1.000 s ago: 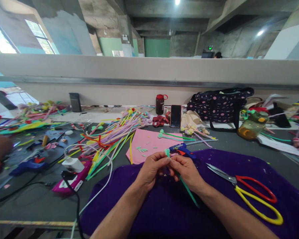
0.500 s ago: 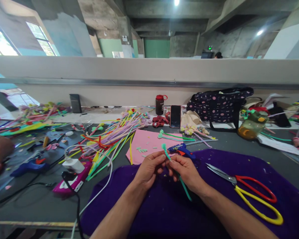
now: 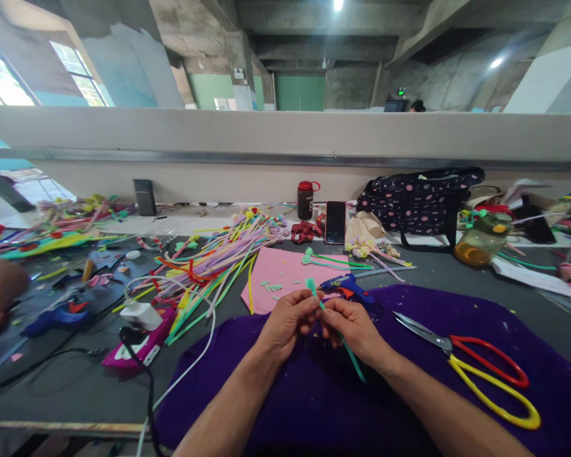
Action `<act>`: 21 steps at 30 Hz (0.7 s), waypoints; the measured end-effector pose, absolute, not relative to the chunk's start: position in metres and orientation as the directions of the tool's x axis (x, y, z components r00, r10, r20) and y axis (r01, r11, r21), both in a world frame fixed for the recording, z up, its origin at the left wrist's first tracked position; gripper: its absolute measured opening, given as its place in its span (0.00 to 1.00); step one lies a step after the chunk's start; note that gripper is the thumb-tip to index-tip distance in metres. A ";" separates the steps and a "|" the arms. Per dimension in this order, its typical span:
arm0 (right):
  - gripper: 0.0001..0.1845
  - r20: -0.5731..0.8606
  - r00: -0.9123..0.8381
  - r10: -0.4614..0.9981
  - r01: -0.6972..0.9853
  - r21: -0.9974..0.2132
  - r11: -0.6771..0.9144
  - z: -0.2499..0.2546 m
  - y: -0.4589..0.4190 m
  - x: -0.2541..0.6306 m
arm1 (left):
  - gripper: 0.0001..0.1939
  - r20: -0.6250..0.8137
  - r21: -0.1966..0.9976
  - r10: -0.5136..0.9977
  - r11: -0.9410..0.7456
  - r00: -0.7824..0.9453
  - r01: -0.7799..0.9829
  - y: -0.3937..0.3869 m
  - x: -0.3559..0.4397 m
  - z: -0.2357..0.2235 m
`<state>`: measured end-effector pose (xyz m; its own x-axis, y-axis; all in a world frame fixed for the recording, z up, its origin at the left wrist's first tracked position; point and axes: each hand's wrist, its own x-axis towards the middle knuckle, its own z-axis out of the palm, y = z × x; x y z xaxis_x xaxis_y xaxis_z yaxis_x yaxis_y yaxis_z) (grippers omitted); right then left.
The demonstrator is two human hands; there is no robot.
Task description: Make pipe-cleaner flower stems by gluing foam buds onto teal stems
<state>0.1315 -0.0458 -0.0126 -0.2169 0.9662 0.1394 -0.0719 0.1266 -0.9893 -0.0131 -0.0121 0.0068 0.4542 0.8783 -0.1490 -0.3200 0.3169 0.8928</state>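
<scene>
A: Start wide. What's on the surface [image 3: 457, 279]?

B: A grey surface strewn with craft stuff. Nearest the person lies a purple cloth [image 3: 314, 393], and both forearms rest over it. Past that, a pink foam sheet [image 3: 285, 279] with a few small green cut pieces on it, and to its left a big loose heap of pipe cleaners [image 3: 219, 254] in many colours.

A: Tools?

B: Scissors [image 3: 480, 368] with red and yellow handles lie on the cloth to the right, shut and untouched. A blue glue gun [image 3: 347, 287] sits just beyond the hands, not held.

A: And the hands themselves?

B: The left hand [image 3: 288, 320] and right hand [image 3: 354, 327] meet over the cloth, each with its fingers pinched on 1 green pipe cleaner [image 3: 349, 355]. Its top end pokes up between the 2 hands and looks curled or bunched; the straight tail runs down and to the right below the right hand.

A: So how far along is it, would you say?

B: Judging by what lies about, this stem is midway: the tip seems shaped, the long tail is plain, and nothing is glued to it. 2 green curled-top stems [image 3: 333, 260] lie on the far edge of the pink sheet, which look like completed ones. The heap suggests plenty left.

A: Anyone else?

B: Another person's hand [image 3: 0, 295] at the far left edge, apart from all this.
</scene>
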 end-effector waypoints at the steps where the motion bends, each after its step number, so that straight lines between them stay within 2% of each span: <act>1: 0.13 0.136 -0.222 0.966 -0.064 -0.990 0.125 -0.013 -0.046 0.131 | 0.11 -0.150 0.898 0.880 0.312 0.450 -0.311 -0.011 -0.013 0.006; 6: 0.13 0.132 -0.197 0.971 -0.068 -0.990 0.121 -0.013 -0.046 0.131 | 0.11 -0.140 0.929 0.887 0.271 0.440 -0.252 -0.011 -0.013 0.005; 14: 0.13 0.127 -0.187 0.974 -0.136 -0.985 0.102 -0.011 -0.044 0.134 | 0.11 0.005 0.989 0.934 0.049 0.358 -0.141 -0.016 -0.010 0.011; 17: 0.13 0.128 -0.168 0.977 -0.171 -0.980 0.099 -0.005 -0.046 0.135 | 0.11 0.007 0.988 0.940 0.046 0.341 -0.146 -0.015 -0.010 0.012; 21: 0.13 0.134 -0.079 0.988 -0.229 -0.967 0.112 0.002 -0.046 0.137 | 0.12 -0.062 0.981 0.954 0.113 0.295 -0.159 -0.012 -0.012 0.011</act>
<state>0.1373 -0.0464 0.0023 -0.0793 0.9879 0.1336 -0.2292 0.1124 -0.9669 -0.0120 -0.0117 0.0106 0.2947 0.9536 -0.0621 -0.1588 0.1130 0.9808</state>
